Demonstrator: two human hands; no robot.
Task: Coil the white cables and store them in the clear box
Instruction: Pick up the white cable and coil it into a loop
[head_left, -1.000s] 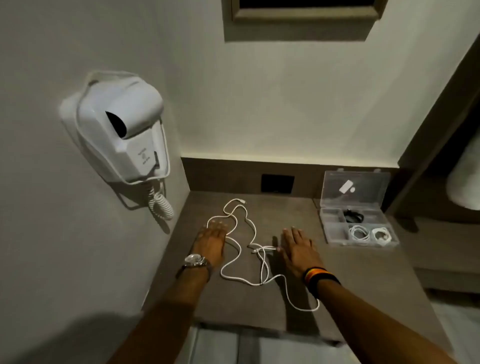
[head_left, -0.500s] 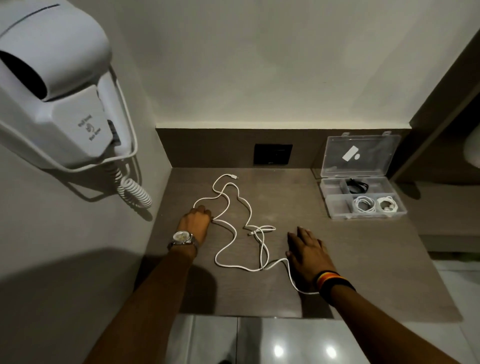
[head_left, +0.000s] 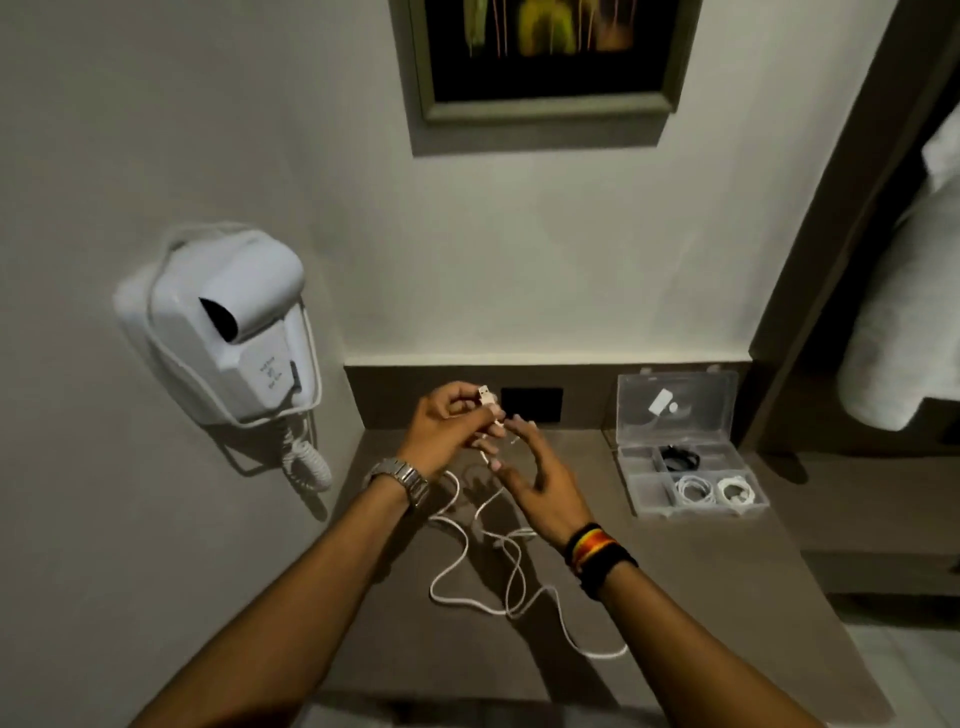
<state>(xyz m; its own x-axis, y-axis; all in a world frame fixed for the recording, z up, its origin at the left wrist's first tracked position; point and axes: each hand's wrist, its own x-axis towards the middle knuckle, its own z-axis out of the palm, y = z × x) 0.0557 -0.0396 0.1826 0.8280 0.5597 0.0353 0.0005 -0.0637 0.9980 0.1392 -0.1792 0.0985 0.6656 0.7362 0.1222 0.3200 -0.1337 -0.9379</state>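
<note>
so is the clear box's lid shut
No, the clear box has its lid standing open against the wall, with coiled cables showing inside.

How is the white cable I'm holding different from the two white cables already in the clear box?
The loose white cable sprawls in open loops over the counter; the two boxed cables are wound into tight small coils. One plug end of the loose cable is lifted in the left hand, with the right hand beside it; the boxed cables lie untouched in front compartments of the clear box. All are thin and white.
</note>
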